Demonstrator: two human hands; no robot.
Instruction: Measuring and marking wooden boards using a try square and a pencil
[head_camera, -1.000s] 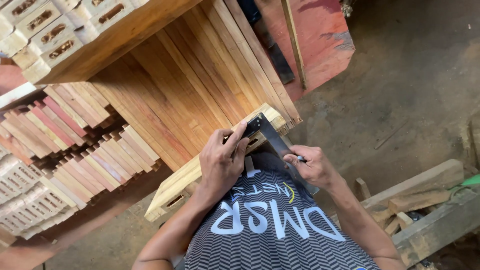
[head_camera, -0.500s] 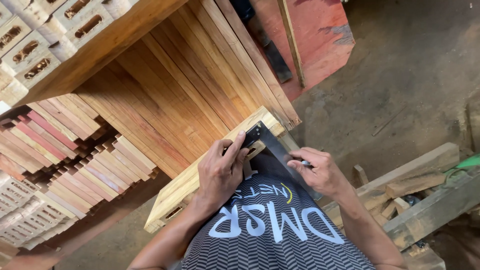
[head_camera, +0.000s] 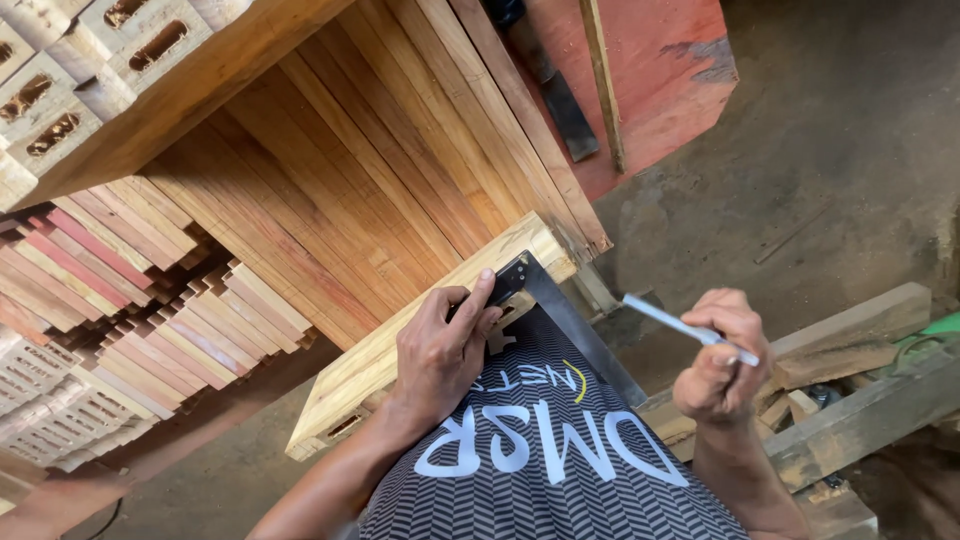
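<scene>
My left hand presses a black metal try square against a pale wooden plank that lies across my lap. The square's blade runs down to the right past the plank's edge. My right hand is lifted clear of the square, to the right of it, with its fingers closed on a thin light-coloured marking pen. The pen's tip points up and to the left. My patterned shirt fills the bottom middle of the view.
A tall stack of long wooden boards stands ahead. Bundles of shorter slats lie to the left. Mortised blocks sit on top at upper left. Rough timber offcuts lie at right on a dusty floor. A red board lies beyond.
My right hand has lifted off the square's blade and swung right and up, turning the pen so it shows. My left hand stays on the square.
</scene>
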